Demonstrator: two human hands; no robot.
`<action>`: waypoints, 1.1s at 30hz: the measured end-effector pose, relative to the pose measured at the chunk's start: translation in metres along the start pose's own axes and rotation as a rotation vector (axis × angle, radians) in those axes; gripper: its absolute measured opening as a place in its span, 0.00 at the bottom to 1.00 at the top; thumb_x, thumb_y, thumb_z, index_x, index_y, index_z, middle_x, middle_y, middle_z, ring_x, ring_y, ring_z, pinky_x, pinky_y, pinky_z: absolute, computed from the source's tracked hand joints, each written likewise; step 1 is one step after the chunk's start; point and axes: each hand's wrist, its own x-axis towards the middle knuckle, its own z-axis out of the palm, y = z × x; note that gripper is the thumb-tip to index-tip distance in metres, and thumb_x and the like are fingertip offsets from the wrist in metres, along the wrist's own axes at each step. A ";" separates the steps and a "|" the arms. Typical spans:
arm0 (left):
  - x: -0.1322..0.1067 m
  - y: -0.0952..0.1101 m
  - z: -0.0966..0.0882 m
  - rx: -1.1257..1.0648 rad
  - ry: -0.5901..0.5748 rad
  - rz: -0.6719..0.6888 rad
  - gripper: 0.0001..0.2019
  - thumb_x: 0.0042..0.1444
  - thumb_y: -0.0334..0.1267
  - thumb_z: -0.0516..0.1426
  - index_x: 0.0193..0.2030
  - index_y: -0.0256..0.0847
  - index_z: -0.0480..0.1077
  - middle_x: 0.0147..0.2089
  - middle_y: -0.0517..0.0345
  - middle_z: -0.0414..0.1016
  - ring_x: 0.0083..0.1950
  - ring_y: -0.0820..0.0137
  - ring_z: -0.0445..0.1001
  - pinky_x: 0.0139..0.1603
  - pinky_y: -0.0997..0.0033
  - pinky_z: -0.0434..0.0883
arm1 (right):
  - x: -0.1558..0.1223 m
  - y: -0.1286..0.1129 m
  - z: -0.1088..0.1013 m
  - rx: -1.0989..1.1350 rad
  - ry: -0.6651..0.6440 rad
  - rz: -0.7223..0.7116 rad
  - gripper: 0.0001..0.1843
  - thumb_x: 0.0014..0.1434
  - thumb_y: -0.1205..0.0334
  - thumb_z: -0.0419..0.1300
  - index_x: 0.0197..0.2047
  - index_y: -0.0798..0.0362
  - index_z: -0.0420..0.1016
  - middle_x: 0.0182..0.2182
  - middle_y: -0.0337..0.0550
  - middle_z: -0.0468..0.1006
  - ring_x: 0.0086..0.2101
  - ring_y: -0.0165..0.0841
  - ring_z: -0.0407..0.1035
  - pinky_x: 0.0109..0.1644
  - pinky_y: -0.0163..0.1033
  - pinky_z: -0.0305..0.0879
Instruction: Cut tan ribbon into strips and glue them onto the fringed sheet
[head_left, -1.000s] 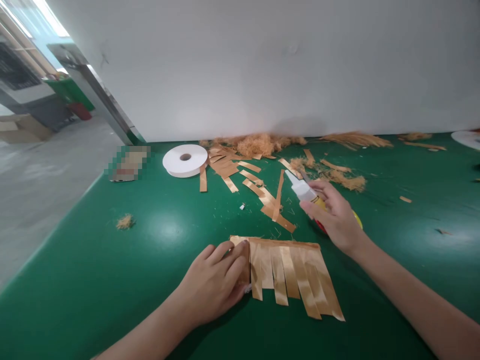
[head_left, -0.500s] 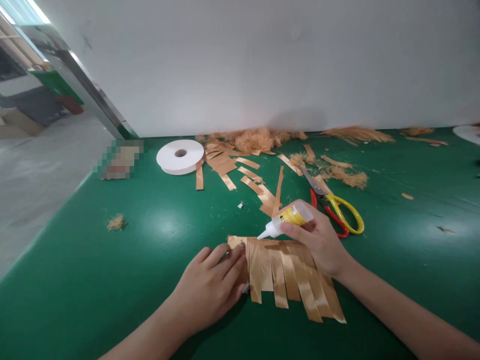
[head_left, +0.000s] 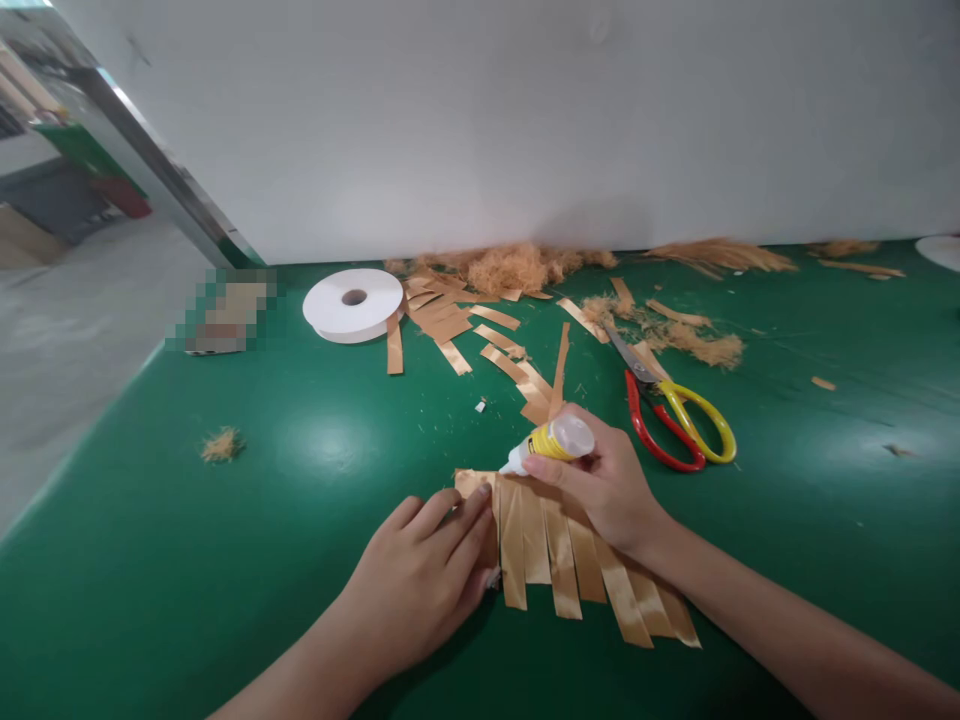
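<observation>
Squeeze bottle [head_left: 561, 438], white with a yellow label, is lying aslant just right of the frame's centre, its narrow nozzle pointing down and to the left. The person's right hand [head_left: 611, 488] is gripping it, thumb on the near side and fingers closing round the far side. The nozzle tip is meeting the top edge of a row of tan ribbon strips [head_left: 536, 540], or hovering just over it; which one, I cannot tell.

The strips are hanging like a fringe from that edge, spreading toward the lower centre of the frame, their free ends uneven. The person's left hand [head_left: 429, 568] is resting on the row's left end, fingers stretching out nearly straight and unclenched, fingertips lying close to the nozzle.

All this is happening on a green tabletop [head_left: 300, 530]. Right of centre, scissors [head_left: 640, 373] with one red and one yellow handle are lying beyond the right hand. Toward the upper centre, loose ribbon pieces [head_left: 448, 322] are scattering beside a white roll [head_left: 352, 320], and a heap of tan fibres [head_left: 517, 270] is sitting against a pale wall [head_left: 487, 120]. A small tuft [head_left: 223, 444] is lying alone at left, below a pixelated object [head_left: 229, 310].
</observation>
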 end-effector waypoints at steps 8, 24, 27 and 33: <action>-0.001 0.001 0.001 -0.015 0.003 -0.014 0.17 0.62 0.38 0.46 0.50 0.32 0.69 0.53 0.51 0.73 0.45 0.61 0.69 0.35 0.64 0.66 | 0.002 -0.001 0.003 -0.010 -0.010 -0.046 0.14 0.51 0.61 0.62 0.23 0.53 0.59 0.19 0.31 0.58 0.21 0.23 0.53 0.23 0.30 0.51; -0.001 0.001 0.001 -0.031 -0.011 -0.014 0.16 0.61 0.38 0.47 0.49 0.33 0.70 0.53 0.50 0.72 0.45 0.60 0.69 0.37 0.62 0.67 | 0.001 0.002 0.002 -0.086 -0.005 -0.066 0.17 0.51 0.58 0.63 0.21 0.53 0.59 0.19 0.31 0.57 0.21 0.23 0.52 0.23 0.31 0.50; -0.001 0.001 0.001 -0.026 -0.008 -0.011 0.16 0.61 0.38 0.48 0.49 0.32 0.70 0.54 0.50 0.72 0.45 0.60 0.69 0.37 0.62 0.67 | 0.002 0.002 0.002 -0.093 -0.003 -0.085 0.18 0.51 0.58 0.63 0.21 0.53 0.58 0.18 0.31 0.56 0.20 0.23 0.51 0.23 0.31 0.49; 0.000 0.001 0.000 -0.029 -0.012 -0.008 0.15 0.61 0.38 0.49 0.49 0.33 0.70 0.53 0.50 0.72 0.46 0.60 0.70 0.37 0.62 0.68 | 0.001 0.001 0.001 -0.100 0.005 -0.099 0.19 0.51 0.57 0.63 0.20 0.53 0.56 0.18 0.31 0.54 0.20 0.23 0.50 0.23 0.31 0.48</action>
